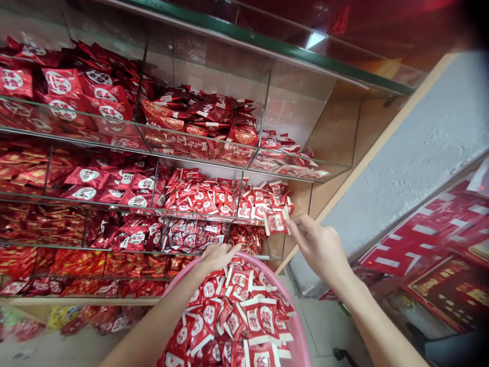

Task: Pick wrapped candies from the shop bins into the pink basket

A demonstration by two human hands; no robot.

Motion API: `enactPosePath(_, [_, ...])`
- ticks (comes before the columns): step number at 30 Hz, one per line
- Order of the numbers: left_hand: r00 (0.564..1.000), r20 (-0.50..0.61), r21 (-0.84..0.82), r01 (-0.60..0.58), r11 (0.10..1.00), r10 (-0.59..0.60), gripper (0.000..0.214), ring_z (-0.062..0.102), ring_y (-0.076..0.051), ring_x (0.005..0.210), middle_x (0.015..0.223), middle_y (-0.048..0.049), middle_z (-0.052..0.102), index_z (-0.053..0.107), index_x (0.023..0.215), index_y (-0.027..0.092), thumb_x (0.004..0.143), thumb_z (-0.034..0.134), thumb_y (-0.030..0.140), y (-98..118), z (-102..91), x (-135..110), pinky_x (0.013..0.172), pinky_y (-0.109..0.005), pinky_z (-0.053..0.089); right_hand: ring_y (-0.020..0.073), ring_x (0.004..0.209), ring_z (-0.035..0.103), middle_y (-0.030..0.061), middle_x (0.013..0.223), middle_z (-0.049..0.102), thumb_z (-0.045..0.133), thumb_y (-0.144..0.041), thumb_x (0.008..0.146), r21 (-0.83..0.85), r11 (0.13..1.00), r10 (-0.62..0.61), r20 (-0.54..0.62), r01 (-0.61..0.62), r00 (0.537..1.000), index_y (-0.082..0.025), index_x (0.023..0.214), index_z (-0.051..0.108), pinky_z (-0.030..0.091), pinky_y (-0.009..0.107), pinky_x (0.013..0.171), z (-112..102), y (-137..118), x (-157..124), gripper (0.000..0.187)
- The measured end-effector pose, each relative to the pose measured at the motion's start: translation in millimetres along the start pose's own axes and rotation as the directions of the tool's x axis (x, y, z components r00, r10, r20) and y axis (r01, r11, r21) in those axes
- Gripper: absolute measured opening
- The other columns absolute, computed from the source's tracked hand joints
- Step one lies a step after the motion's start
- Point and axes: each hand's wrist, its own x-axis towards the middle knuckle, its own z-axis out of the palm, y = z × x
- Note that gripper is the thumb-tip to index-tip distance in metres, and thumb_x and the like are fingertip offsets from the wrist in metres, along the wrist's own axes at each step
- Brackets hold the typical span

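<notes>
My right hand [319, 244] pinches a small red and white candy packet [276, 222] and holds it up in front of the right-hand glass bin [263, 201], which is full of similar packets. My left hand [218, 255] grips the far rim of a pink basin [296, 326] heaped with the same red and white packets. The basin sits low in front of me, resting along my left forearm.
A tiered glass display rack [198, 145] holds rows of bins with several kinds of red wrapped sweets. A wooden side panel and a grey wall [420, 148] stand to the right. Red printed boxes [431, 255] lean at the lower right.
</notes>
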Motion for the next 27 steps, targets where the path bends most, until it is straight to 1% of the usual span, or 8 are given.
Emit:
enactPosePath(2, [1.0, 0.002, 0.007, 0.001, 1.0, -0.001, 0.075, 0.062, -0.024, 0.077, 0.074, -0.0073, 0.067, 0.065, 0.076, 0.02, 0.079, 0.007, 0.068, -1, 1.0, 1, 0.069, -0.032, 0.042, 0.0131, 0.048, 0.048, 0.0016, 0.055, 0.056, 0.033, -0.045, 0.088, 0.171, 0.983, -0.09, 0.172, 0.06, 0.981, -0.02, 0.073, 0.053, 0.025, 0.025, 0.05, 8, -13, -14, 0.034])
enactPosePath(5, [1.0, 0.011, 0.015, -0.002, 1.0, 0.001, 0.076, 0.062, -0.024, 0.08, 0.079, -0.0065, 0.067, 0.066, 0.079, 0.022, 0.078, 0.006, 0.069, -2, 2.6, 2, 0.071, -0.032, 0.042, 0.011, 0.05, 0.043, -0.0007, 0.055, 0.051, 0.035, -0.039, 0.088, 0.36, 0.931, -0.208, 0.373, 0.065, 0.904, -0.02, 0.065, 0.048, 0.025, 0.023, 0.05, 32, -31, -36, 0.033])
enactPosePath(8, [1.0, 0.009, 0.029, -0.001, 1.0, 0.0, 0.078, 0.062, -0.025, 0.083, 0.082, -0.007, 0.068, 0.066, 0.08, 0.022, 0.078, 0.005, 0.07, -2, 3.5, 2, 0.074, -0.034, 0.041, 0.0095, 0.049, 0.035, -0.0028, 0.051, 0.044, 0.039, -0.033, 0.086, 0.4, 0.916, -0.235, 0.478, 0.029, 0.846, -0.019, 0.059, 0.042, 0.022, 0.022, 0.049, 60, -41, -58, 0.03])
enactPosePath(10, [1.0, 0.008, 0.037, -0.001, 0.999, 0.001, 0.079, 0.061, -0.026, 0.082, 0.082, -0.0078, 0.068, 0.066, 0.079, 0.021, 0.078, 0.004, 0.07, -2, 3.7, 2, 0.074, -0.035, 0.041, 0.009, 0.049, 0.032, -0.0034, 0.05, 0.042, 0.041, -0.028, 0.083, 0.377, 0.926, -0.209, 0.53, -0.007, 0.822, -0.019, 0.057, 0.041, 0.02, 0.023, 0.049, 75, -44, -70, 0.028])
enactPosePath(14, [1.0, 0.002, 0.044, 0.003, 0.999, -0.003, 0.078, 0.061, -0.027, 0.081, 0.081, -0.008, 0.068, 0.066, 0.079, 0.021, 0.077, 0.005, 0.071, -1, 3.2, 2, 0.073, -0.035, 0.042, 0.0087, 0.049, 0.033, -0.0032, 0.051, 0.043, 0.042, -0.02, 0.079, 0.295, 0.955, -0.154, 0.574, -0.027, 0.805, -0.018, 0.056, 0.042, 0.018, 0.023, 0.049, 92, -49, -84, 0.023])
enactPosePath(19, [1.0, 0.0, 0.035, 0.003, 0.999, -0.003, 0.077, 0.062, -0.026, 0.081, 0.078, -0.0076, 0.068, 0.065, 0.076, 0.021, 0.078, 0.006, 0.07, 0, 1.4, 1, 0.073, -0.034, 0.043, 0.0102, 0.054, 0.042, -0.0006, 0.056, 0.051, 0.041, -0.021, 0.08, 0.203, 0.979, -0.14, 0.618, 0.015, 0.773, -0.018, 0.059, 0.05, 0.019, 0.025, 0.051, 100, -54, -89, 0.024])
enactPosePath(23, [1.0, 0.001, 0.031, -0.004, 0.999, 0.004, 0.077, 0.062, -0.026, 0.078, 0.075, -0.0072, 0.067, 0.065, 0.076, 0.021, 0.078, 0.005, 0.069, -1, 1.8, 1, 0.071, -0.035, 0.043, 0.012, 0.061, 0.05, 0.0019, 0.063, 0.058, 0.041, -0.02, 0.081, 0.179, 0.983, -0.153, 0.623, 0.051, 0.767, -0.017, 0.06, 0.053, 0.021, 0.025, 0.053, 107, -56, -93, 0.024])
enactPosePath(27, [1.0, -0.016, 0.036, -0.015, 0.999, 0.016, 0.077, 0.062, -0.025, 0.077, 0.075, -0.007, 0.067, 0.065, 0.075, 0.022, 0.079, 0.004, 0.069, -3, 4.7, 3, 0.072, -0.036, 0.042, 0.0151, 0.067, 0.055, 0.0044, 0.069, 0.063, 0.042, -0.024, 0.082, 0.132, 0.991, -0.111, 0.623, 0.035, 0.774, -0.018, 0.066, 0.057, 0.023, 0.026, 0.053, 106, -57, -89, 0.023])
